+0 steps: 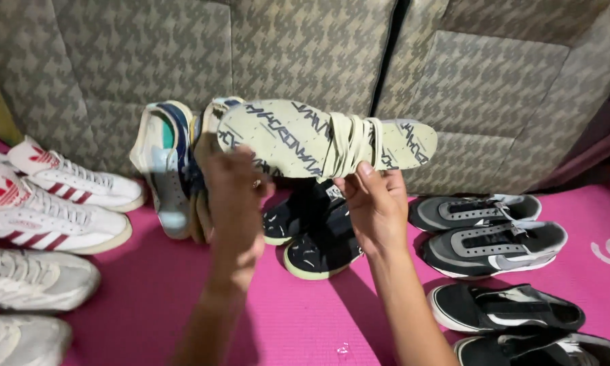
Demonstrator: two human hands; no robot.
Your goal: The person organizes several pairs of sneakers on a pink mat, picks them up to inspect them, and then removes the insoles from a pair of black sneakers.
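My two hands hold up a pale green insole [298, 139] with dark markings, with a pale shoelace [351, 144] wound around its middle. My right hand [376, 207] grips the insole from below near the lace. My left hand [235, 200], blurred, is at the insole's left end. Below my hands a pair of dark sneakers [318, 234] with pale green soles lies on the pink mat [298, 312].
White sneakers with red stripes [47, 196] and grey-white shoes [27, 281] lie on the left. A white and blue shoe [166, 166] leans on the patterned sofa [305, 47]. On the right sit grey sneakers [491, 234] and black sneakers [505, 308].
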